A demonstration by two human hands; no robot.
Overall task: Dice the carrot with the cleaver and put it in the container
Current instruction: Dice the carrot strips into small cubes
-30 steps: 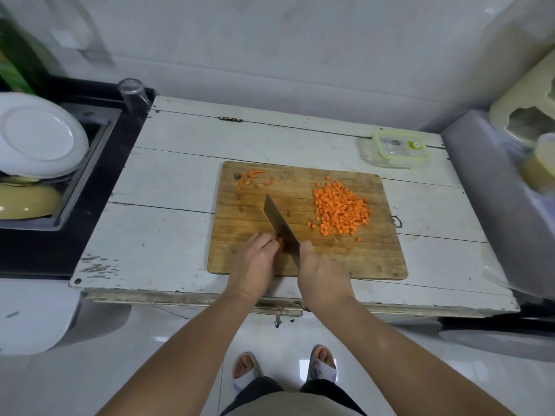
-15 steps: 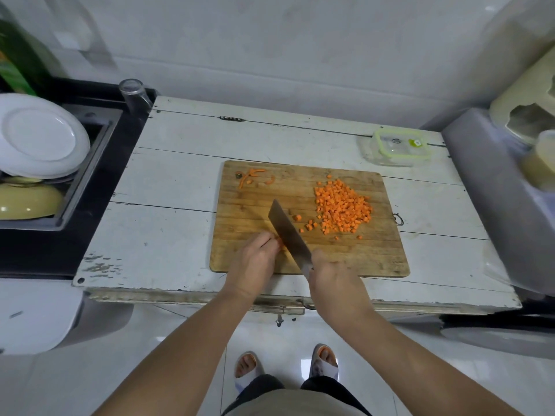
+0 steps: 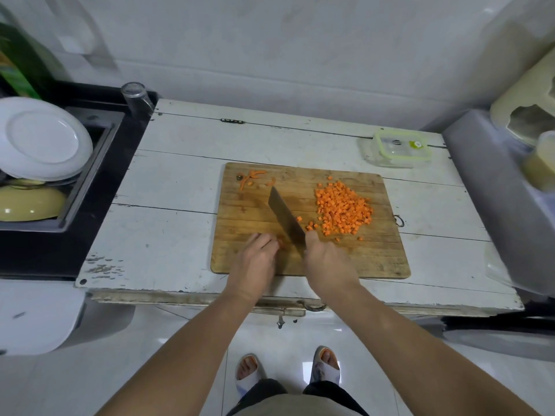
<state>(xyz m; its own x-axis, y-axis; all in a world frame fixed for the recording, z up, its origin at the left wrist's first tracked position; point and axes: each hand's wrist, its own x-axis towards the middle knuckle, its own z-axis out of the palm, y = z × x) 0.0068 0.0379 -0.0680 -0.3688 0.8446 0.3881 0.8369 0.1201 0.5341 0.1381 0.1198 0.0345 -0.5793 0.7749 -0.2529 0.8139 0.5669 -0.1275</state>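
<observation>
Wooden board [image 3: 375, 259]: diced carrot pile [image 3: 344, 212] bright orange, small even cubes.

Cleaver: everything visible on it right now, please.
The cleaver has a broad, rectangular, dull grey metal blade, darkened along its face. It lies diagonally over the wooden cutting board, tip toward the far left, heel toward the person. Its handle is hidden inside the right hand, which grips it. The left hand sits just left of the blade, over a small remnant of carrot. A few loose dice lie right of the blade. Whether the edge touches the board is unclear.
</observation>
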